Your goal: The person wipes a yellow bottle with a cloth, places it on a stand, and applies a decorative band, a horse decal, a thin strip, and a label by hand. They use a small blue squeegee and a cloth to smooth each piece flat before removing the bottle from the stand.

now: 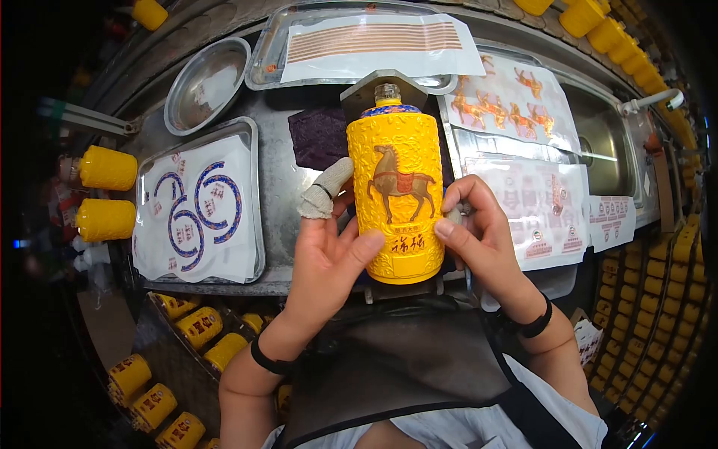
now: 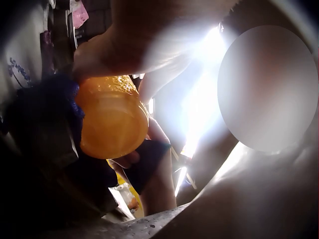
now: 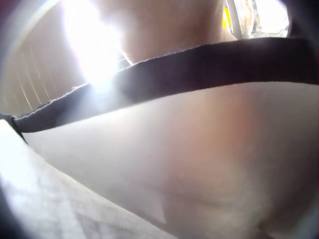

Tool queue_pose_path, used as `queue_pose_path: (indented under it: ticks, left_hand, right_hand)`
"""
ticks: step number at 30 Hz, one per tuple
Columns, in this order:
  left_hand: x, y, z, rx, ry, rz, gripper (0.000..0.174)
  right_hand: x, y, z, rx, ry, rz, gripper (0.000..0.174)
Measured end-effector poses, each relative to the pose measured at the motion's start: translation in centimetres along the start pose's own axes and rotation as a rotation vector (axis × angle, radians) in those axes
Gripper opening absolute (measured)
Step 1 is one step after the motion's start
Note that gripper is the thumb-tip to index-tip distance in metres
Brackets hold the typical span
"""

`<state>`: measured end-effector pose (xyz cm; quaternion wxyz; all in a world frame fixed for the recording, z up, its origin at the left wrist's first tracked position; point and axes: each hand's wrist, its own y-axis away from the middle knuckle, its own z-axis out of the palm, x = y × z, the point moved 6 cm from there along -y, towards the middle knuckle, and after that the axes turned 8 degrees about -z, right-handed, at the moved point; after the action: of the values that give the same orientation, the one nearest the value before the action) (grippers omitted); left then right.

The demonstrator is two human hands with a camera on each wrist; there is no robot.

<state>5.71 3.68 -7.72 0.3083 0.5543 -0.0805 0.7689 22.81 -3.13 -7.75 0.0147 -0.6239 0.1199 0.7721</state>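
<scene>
A yellow embossed bottle (image 1: 396,254) with a brown horse picture (image 1: 400,183) and dark lettering below it stands tilted in the middle of the head view, its clear glass neck (image 1: 387,93) at the top. My left hand (image 1: 325,251) holds its left side, thumb on the front, with a cloth cover (image 1: 327,191) over a finger. On the other side, my right hand (image 1: 482,236) grips the lower right with thumb and curled fingers. The left wrist view shows the bottle's base (image 2: 114,124). In the right wrist view the bottle's hold is hidden.
Left, a tray (image 1: 259,209) holds sheets with blue curved strips; a metal bowl (image 1: 173,105) stands behind. Striped paper (image 1: 374,46) lies on a back tray. Right are horse decals (image 1: 516,105), red-printed sheets (image 1: 531,209) and a sink (image 1: 609,150). Yellow bottles (image 1: 108,168) stand around.
</scene>
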Motion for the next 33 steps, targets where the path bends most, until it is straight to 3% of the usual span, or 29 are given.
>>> queue_pose_path:
  ticks: [25,28,31,33]
  left_hand:
    - [-0.3,0.3,0.7,0.028,-0.101,0.090,0.080]
    - [-0.3,0.3,0.7,0.028,-0.106,0.090,0.081]
    - [-0.3,0.3,0.6,0.012,-0.109,0.082,0.082]
    - [-0.2,0.3,0.6,-0.021,-0.088,0.081,0.083]
  right_hand:
    - [0.3,0.0,0.3,0.044,0.198,-0.165,0.038]
    - [-0.3,0.0,0.5,0.058,0.196,-0.170,0.034]
    - [-0.4,-0.1,-0.4,0.110,0.072,0.034,0.026]
    - [1.2,-0.6,-3.4,0.252,-0.163,0.021,0.007]
